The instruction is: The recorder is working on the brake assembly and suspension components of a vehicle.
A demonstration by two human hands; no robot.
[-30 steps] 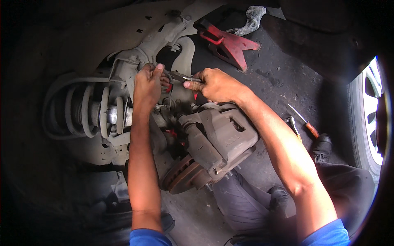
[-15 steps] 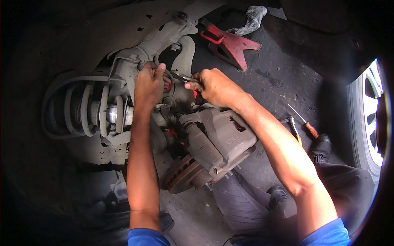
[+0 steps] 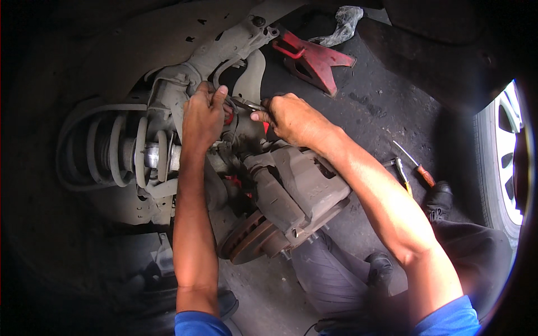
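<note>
My right hand (image 3: 291,119) is closed round a pair of metal pliers (image 3: 250,105), whose jaws point left toward my other hand. My left hand (image 3: 204,116) has its fingers curled at the suspension assembly, thumb raised; whatever they grip is hidden behind the hand. Close by its fingers shows a small red piece (image 3: 228,118), too covered to name. A dusty suspension arm (image 3: 224,47) runs up and away above both hands. Nearer me, below my right wrist, sit the brake caliper (image 3: 305,182) and the rusty brake disc (image 3: 249,238).
Left of my left forearm is a coil spring (image 3: 117,151). A red jack stand (image 3: 316,61) stands beyond, beside crumpled clear plastic (image 3: 346,27). On the floor at right lie a screwdriver (image 3: 425,175) and a ratchet (image 3: 403,176). A wheel (image 3: 499,162) is at the far right.
The far end of the suspension arm appears slightly farther right. Both hands keep almost the same places, and the pliers are still in my right hand.
</note>
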